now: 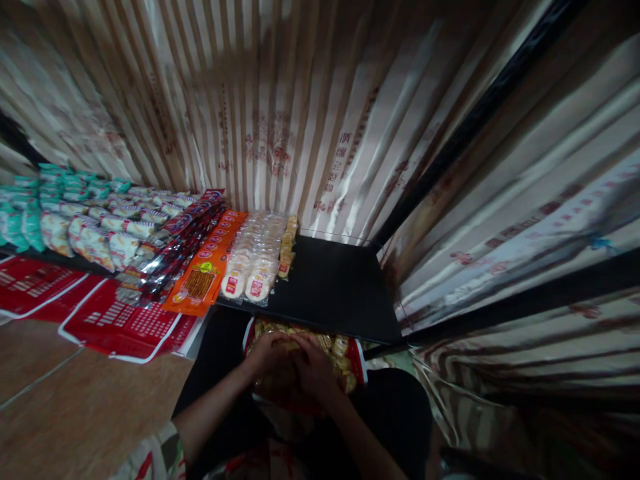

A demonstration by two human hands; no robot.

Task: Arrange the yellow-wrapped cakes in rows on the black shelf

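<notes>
Left hand with fingers bent inward, partly closed, at the near side of the scene; right hand just beside, likewise curled, fingertips close together over gold-wrapped packets. Impossible to tell in the dimness whether anything sits in either grip. Packets small, rounded, crinkled and glossy, heaped inside a red container with a pale rim, on the lap between dark-clad knees.

Just beyond, a flat, matte black desk, straight near edge close along the container's far side. On the desk, from right to left: a column of small yellowish packets, clear-wrapped round crackers in overlapping rows, a flat orange pouch, shiny dark packets, plump whitish packets, crinkled teal ones at far left.

Smooth black surface stretching right, room there for moving up to a pleated, printed curtain. Little gap between container and desk edge; more room above the heap, between left and right rims.
</notes>
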